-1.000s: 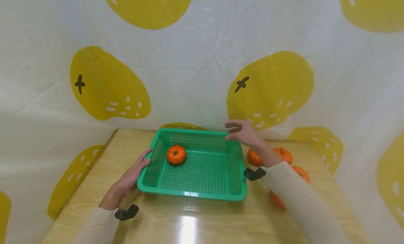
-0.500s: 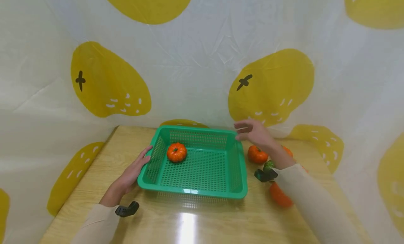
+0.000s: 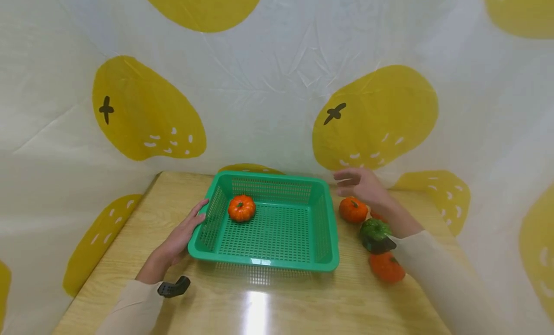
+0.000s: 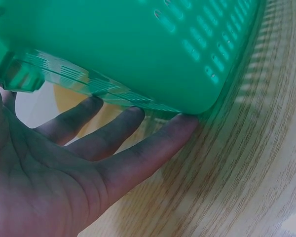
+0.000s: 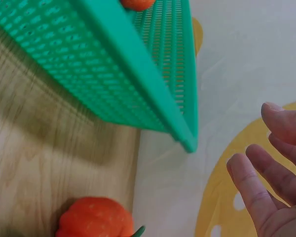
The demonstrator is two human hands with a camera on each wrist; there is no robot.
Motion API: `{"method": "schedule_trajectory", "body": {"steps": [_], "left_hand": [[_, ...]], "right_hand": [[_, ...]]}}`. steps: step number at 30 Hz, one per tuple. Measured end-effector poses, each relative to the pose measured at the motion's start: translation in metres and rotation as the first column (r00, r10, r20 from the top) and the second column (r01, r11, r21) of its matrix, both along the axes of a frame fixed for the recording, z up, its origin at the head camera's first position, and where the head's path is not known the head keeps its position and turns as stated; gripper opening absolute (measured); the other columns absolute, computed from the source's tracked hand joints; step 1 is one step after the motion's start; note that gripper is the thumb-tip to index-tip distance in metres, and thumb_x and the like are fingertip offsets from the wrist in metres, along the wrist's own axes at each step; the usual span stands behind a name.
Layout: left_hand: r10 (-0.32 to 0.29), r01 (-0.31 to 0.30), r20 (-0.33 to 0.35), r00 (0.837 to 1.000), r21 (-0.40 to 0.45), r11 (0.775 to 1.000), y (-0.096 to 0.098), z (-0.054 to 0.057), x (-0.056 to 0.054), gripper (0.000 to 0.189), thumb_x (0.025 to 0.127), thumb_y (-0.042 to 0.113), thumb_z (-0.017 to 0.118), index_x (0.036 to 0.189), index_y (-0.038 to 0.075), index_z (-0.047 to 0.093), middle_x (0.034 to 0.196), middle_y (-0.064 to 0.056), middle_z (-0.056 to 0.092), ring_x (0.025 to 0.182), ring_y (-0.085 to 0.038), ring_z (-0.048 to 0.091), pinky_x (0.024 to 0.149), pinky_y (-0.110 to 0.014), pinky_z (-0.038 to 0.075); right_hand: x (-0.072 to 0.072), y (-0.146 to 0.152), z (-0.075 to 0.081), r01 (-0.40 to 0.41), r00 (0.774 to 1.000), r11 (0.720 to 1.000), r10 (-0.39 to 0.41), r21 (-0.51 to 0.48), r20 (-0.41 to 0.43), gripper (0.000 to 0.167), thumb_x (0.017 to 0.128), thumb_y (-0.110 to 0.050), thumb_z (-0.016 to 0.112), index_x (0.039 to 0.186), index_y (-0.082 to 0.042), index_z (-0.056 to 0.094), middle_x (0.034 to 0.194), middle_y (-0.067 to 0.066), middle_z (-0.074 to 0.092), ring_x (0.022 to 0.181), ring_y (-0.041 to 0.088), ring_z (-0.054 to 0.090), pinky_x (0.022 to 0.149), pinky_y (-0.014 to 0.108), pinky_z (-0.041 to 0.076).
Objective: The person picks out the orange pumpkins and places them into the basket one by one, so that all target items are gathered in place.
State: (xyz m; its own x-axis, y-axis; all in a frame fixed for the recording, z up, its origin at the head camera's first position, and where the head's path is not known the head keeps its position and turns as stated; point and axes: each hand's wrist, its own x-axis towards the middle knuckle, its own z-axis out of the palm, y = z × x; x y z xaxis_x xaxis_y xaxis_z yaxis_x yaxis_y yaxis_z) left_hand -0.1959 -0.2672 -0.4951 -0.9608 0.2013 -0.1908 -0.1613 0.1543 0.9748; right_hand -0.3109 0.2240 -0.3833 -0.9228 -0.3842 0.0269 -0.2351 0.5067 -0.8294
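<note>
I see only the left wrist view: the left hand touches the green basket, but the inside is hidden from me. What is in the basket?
Observer: In the head view, one orange pumpkin lies inside the green basket, toward its left side.
Operator: Thank you. And the right hand, does it hold something?
Observer: No, the head and right wrist views show the right hand raised and holding nothing.
Operator: I understand. What things are standing outside the basket, on its right?
Observer: The head view shows a green pumpkin-like thing among some orange pumpkins there on the table.
</note>
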Motion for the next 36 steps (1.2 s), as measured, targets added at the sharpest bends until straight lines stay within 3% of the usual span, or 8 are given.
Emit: {"method": "schedule_trajectory", "body": {"steps": [9, 17, 23, 36], "left_hand": [[-0.005, 0.005, -0.007, 1.000, -0.013, 1.000, 0.000, 0.000, -0.001, 0.061, 0.113, 0.052, 0.028, 0.167, 0.040, 0.003, 0.175, -0.014, 0.002, 0.143, -0.043, 0.037, 0.099, -0.041, 0.051], [-0.003, 0.003, 0.002, 1.000, -0.035, 0.999, -0.002, 0.001, -0.002, 0.062, 0.113, 0.054, 0.028, 0.167, 0.040, 0.003, 0.174, -0.016, 0.006, 0.136, -0.041, 0.044, 0.096, -0.039, 0.051], [-0.009, 0.009, -0.014, 1.000, -0.023, 1.000, -0.004, 0.002, 0.000, 0.062, 0.113, 0.052, 0.028, 0.168, 0.038, 0.001, 0.175, -0.015, 0.003, 0.138, -0.043, 0.042, 0.097, -0.040, 0.052], [-0.025, 0.025, -0.007, 1.000, -0.005, 1.000, -0.004, 0.000, 0.000, 0.063, 0.113, 0.053, 0.027, 0.168, 0.040, 0.000, 0.174, -0.016, 0.005, 0.136, -0.041, 0.044, 0.097, -0.040, 0.051]], "right_hand": [[0.004, 0.020, -0.006, 0.007, 1.000, 1.000, -0.007, 0.007, 0.025, 0.055, 0.096, -0.012, 0.075, 0.147, -0.001, 0.056, 0.150, 0.022, 0.058, 0.137, 0.046, 0.055, 0.111, 0.058, 0.046], [0.004, 0.032, -0.013, 0.032, 0.999, 0.999, -0.032, 0.021, 0.029, 0.055, 0.095, -0.011, 0.075, 0.147, -0.001, 0.057, 0.148, 0.024, 0.059, 0.136, 0.046, 0.056, 0.110, 0.060, 0.046], [0.000, 0.039, -0.020, 0.045, 0.999, 0.997, -0.047, 0.069, 0.028, 0.057, 0.096, -0.010, 0.073, 0.148, 0.001, 0.054, 0.149, 0.027, 0.056, 0.136, 0.049, 0.054, 0.109, 0.062, 0.046], [-0.007, 0.060, -0.047, 0.093, 0.996, 0.986, -0.093, 0.135, -0.006, 0.062, 0.091, -0.003, 0.073, 0.146, 0.012, 0.051, 0.148, 0.034, 0.053, 0.134, 0.055, 0.053, 0.109, 0.059, 0.047]]}}
